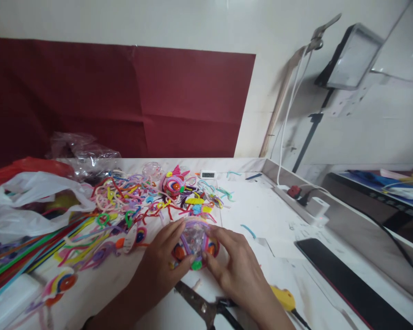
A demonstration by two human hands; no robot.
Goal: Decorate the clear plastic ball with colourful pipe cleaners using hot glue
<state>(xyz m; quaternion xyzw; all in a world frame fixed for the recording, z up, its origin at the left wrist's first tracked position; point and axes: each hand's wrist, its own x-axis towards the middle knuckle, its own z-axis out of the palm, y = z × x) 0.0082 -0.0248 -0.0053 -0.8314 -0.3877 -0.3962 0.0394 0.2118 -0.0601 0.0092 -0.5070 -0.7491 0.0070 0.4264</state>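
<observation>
Our left hand [163, 259] and right hand [241, 263] are closed on a round, clear-centred ornament [194, 237] between them, fingers along its two sides and thumbs at its near edge; we cannot tell whether it touches the white worktop [254, 206] beneath. Behind that, we see a dark red sheet [192, 101] on the wall. Over to our left spreads a tangled heap of coloured fuzzy stems [117, 197], a white plastic bag [37, 188] beside it. A dark, flat slab [351, 284] lies well to our right. Just below our hands is a scissor-like tool [196, 300], and near our right wrist, a yellow tool [284, 299]. Another ornament [175, 184], with a ringed eye, sits by the heap, near a small digital display [208, 174].
</observation>
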